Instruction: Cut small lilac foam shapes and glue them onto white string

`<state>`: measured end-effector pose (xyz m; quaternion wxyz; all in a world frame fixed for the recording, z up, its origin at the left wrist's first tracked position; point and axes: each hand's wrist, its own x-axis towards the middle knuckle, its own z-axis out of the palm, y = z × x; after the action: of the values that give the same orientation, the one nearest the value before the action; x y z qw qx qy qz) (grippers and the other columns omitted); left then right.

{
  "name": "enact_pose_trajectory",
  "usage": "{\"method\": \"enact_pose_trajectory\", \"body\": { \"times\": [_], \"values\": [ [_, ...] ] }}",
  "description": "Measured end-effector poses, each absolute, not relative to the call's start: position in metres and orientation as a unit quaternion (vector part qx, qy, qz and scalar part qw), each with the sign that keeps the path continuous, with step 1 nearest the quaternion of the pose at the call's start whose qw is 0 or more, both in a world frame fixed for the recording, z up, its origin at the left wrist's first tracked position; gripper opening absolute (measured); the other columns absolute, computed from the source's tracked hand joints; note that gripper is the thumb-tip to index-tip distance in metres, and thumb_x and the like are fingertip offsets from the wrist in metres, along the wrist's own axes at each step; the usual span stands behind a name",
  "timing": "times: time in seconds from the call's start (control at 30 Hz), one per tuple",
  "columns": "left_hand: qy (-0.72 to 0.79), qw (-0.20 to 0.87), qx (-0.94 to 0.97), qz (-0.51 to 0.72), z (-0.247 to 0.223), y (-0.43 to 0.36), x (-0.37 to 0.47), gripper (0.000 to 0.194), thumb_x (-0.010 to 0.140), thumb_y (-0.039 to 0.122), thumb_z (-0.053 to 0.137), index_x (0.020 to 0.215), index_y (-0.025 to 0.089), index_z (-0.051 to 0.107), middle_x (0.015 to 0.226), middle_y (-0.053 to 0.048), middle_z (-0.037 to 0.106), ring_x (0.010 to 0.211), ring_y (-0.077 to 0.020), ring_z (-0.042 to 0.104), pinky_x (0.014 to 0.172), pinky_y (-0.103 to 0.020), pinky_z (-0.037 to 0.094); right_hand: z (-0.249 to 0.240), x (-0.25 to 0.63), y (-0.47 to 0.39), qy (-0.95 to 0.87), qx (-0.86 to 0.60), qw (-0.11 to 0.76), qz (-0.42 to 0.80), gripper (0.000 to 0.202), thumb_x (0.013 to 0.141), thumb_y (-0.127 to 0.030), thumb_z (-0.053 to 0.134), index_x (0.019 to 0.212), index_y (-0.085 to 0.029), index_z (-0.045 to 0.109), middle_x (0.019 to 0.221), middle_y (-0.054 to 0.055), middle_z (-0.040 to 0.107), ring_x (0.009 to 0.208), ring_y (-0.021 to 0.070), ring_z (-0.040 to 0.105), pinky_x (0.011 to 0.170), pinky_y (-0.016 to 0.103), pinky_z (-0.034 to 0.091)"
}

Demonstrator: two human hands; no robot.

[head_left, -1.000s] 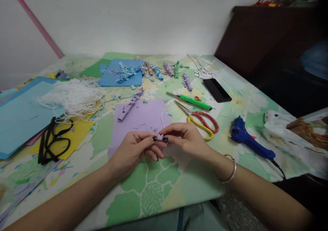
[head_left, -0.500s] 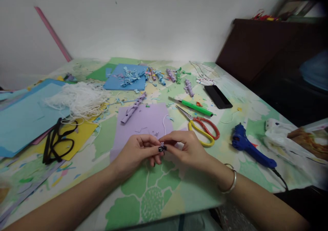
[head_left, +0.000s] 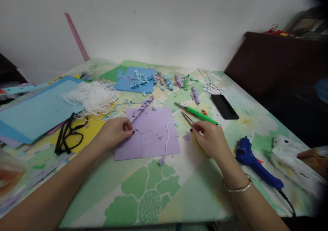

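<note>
My left hand (head_left: 118, 131) is closed at the lower end of a purple paper roll (head_left: 145, 105), above the left part of a purple sheet (head_left: 164, 121). My right hand (head_left: 208, 137) has its fingers closed on the scissors (head_left: 187, 117), hiding most of the red and yellow handles; the blades point up and left. On the purple sheet lie small scraps and a white string (head_left: 167, 135), which ends in a small purple piece (head_left: 161, 161) at the sheet's lower edge.
Beyond the scissors are a green cutter (head_left: 201, 115) and a black phone (head_left: 224, 106). A blue glue gun (head_left: 256, 162) lies at right. White yarn (head_left: 93, 98), black glasses (head_left: 68, 135) and blue sheets (head_left: 43, 108) are at left. Several fringed rolls (head_left: 195, 95) lie farther back.
My hands have moved apart and let go of the small purple piece with the string. The left went to the purple roll, the right to the scissors. The view has shifted slightly.
</note>
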<state>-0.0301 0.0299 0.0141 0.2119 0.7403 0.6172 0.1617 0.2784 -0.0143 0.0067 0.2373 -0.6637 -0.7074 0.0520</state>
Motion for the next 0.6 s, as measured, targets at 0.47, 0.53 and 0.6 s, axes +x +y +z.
{"method": "enact_pose_trajectory", "body": {
  "times": [0.47, 0.53, 0.6],
  "values": [
    [0.484, 0.241, 0.816, 0.206, -0.006, 0.035, -0.015, 0.009, 0.077, 0.019, 0.059, 0.083, 0.018, 0.065, 0.090, -0.005, 0.055, 0.072, -0.0176, 0.051, 0.071, -0.030, 0.038, 0.003, 0.282, -0.013, -0.693, -0.711, 0.109, 0.059, 0.016, 0.076, -0.025, 0.061, 0.089, -0.016, 0.062, 0.077, 0.006, 0.065, 0.067, 0.0187, 0.057, 0.059, 0.028, 0.034],
    [0.480, 0.253, 0.814, 0.210, -0.004, 0.035, -0.015, 0.006, 0.075, 0.017, 0.061, 0.079, 0.019, 0.064, 0.086, -0.003, 0.056, 0.071, -0.0172, 0.051, 0.070, -0.029, 0.038, 0.002, 0.281, -0.014, -0.691, -0.711, 0.120, 0.052, 0.014, 0.076, -0.025, 0.061, 0.087, -0.016, 0.061, 0.075, 0.006, 0.064, 0.066, 0.0184, 0.056, 0.058, 0.027, 0.033],
    [0.480, 0.268, 0.806, 0.219, -0.001, 0.035, -0.014, 0.005, 0.072, 0.015, 0.063, 0.075, 0.019, 0.063, 0.078, -0.001, 0.056, 0.067, -0.0165, 0.049, 0.067, -0.028, 0.037, 0.001, 0.281, -0.014, -0.691, -0.709, 0.134, 0.047, 0.013, 0.076, -0.025, 0.061, 0.086, -0.016, 0.061, 0.072, 0.005, 0.063, 0.064, 0.0185, 0.055, 0.057, 0.027, 0.031]
  ]
}}
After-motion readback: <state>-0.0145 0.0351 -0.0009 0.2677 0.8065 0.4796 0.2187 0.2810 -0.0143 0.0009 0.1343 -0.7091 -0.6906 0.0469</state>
